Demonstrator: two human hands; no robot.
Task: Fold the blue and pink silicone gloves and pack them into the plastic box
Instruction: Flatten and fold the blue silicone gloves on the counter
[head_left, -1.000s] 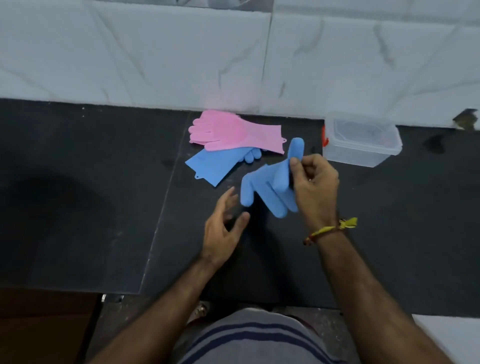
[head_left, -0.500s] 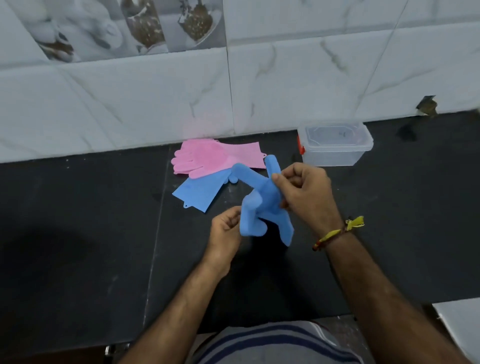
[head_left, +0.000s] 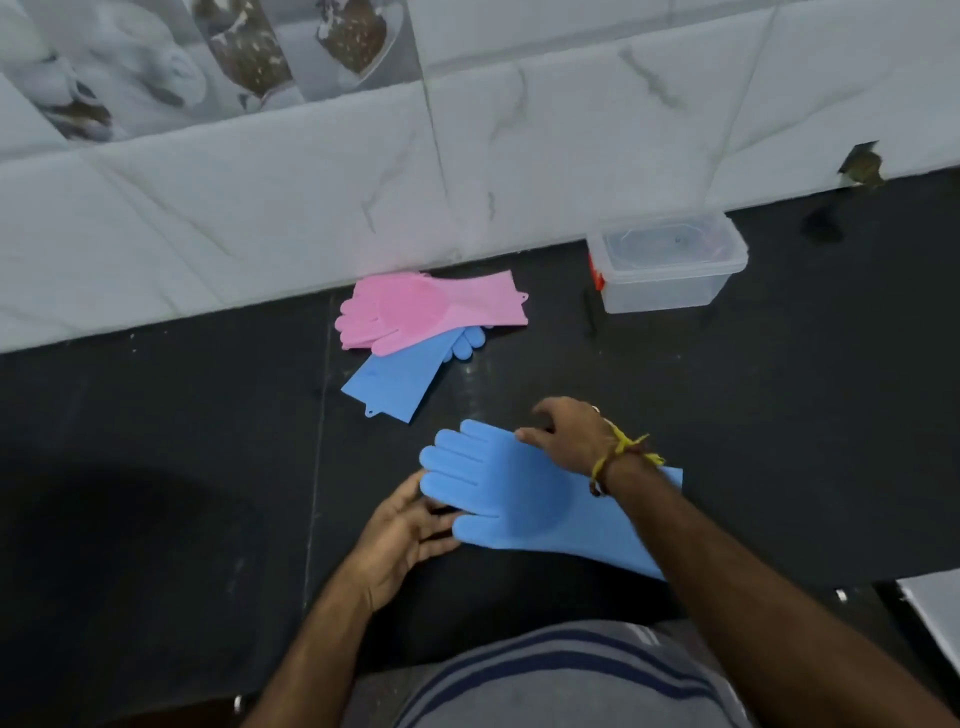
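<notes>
Dim, soft, slightly blurred; wide-angle bending at edges.

Blue glove lowered from mid-air and spread flat on tabletop, right hand now resting on its far edge, left hand moved to its fingertips

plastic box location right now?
In the head view the plastic box sits on the black counter, upper right, against the tiled wall, right of the pink gloves and apart from them.

Dark stone counter backed by a white marble-tiled wall.
</notes>
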